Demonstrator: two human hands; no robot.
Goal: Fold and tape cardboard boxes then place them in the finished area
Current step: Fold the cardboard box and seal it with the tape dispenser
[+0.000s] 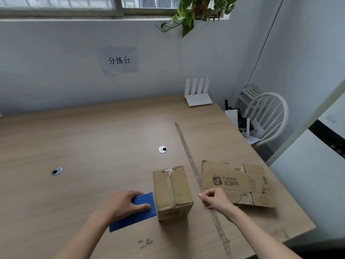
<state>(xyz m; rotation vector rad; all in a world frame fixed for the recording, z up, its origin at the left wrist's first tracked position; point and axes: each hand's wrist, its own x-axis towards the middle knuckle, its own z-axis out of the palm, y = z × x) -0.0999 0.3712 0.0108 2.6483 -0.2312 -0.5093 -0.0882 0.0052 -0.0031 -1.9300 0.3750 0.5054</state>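
A folded brown cardboard box [172, 191] stands upright on the wooden table [93, 146], its top seam closed with tape. My left hand [127, 203] rests on a blue tape dispenser [136, 212] that touches the box's left side. My right hand [214, 199] hovers just right of the box with fingers pinched together; whether it holds a tape end is unclear. A flattened cardboard box [240, 184] with a printed logo lies on the table right of a long strip of tape [188, 156] stuck across the tabletop.
Two round cable grommets [162, 149] [57, 171] sit in the tabletop. A white router [198, 94] stands at the back by the wall. A white chair [265, 116] holding devices is beyond the table's right edge. A plant [192, 14] hangs above.
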